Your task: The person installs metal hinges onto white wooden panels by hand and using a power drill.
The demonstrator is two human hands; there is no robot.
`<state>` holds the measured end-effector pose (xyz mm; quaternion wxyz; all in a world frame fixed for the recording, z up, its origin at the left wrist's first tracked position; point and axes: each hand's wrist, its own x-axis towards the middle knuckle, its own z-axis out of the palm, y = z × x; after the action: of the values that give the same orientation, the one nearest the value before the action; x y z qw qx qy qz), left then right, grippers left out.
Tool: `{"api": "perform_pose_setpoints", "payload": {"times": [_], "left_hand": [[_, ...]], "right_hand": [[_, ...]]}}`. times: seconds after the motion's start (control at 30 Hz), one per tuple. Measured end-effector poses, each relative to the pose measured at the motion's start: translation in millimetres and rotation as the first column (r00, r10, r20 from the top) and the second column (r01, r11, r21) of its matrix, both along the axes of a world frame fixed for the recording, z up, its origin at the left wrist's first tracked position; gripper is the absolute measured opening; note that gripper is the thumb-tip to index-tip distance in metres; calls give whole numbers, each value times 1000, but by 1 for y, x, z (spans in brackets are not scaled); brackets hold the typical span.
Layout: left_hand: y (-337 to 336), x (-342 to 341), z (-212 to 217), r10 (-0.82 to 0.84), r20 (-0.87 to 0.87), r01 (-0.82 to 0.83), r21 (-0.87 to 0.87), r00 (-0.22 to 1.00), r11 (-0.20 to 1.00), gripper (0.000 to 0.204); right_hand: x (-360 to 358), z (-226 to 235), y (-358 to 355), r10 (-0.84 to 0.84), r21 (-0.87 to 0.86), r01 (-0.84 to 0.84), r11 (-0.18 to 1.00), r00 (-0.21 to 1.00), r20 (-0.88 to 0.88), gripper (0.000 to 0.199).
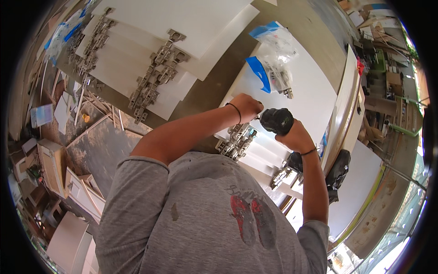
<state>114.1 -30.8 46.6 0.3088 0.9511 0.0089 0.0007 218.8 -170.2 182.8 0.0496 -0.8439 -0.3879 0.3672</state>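
My right hand (pixel 298 137) is wrapped round a black cordless drill (pixel 276 120), its front end pointing left. Just off that end, my left hand (pixel 247 108) is closed with its fingertips together; whatever they pinch is too small to make out. Both hands are over a stack of white panels (pixel 310 86). Metal cabinet hinges (pixel 236 140) sit in a row along the panels just below my left hand. Farther off on the top panel lies a clear plastic bag (pixel 280 48) with a blue strip (pixel 258 73), and metal hinges (pixel 284 84) show at its near end.
More white panels (pixel 214 41) with rows of hinges (pixel 157 73) are stacked to the left. A black-wrapped object (pixel 338 171) is at the right beside the panels. Wood offcuts (pixel 98 107) and cabinet parts (pixel 52 164) cover the floor at left. Shelving stands far right.
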Motion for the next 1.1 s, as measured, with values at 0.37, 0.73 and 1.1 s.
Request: {"api": "perform_pose_setpoints", "payload": {"times": [0.37, 0.73, 1.1], "left_hand": [[0, -1, 4, -6, 13, 6, -12, 1000, 1000, 13], [0, 0, 3, -12, 8, 12, -12, 1000, 1000, 16], [-6, -40, -13, 206, -469, -372, -848, 859, -379, 21]], "right_hand": [[4, -14, -8, 51, 60, -50, 997, 998, -21, 28], [1, -13, -15, -23, 43, 25, 999, 999, -46, 30], [-40, -4, -58, -286, 359, 327, 874, 944, -163, 35]]}}
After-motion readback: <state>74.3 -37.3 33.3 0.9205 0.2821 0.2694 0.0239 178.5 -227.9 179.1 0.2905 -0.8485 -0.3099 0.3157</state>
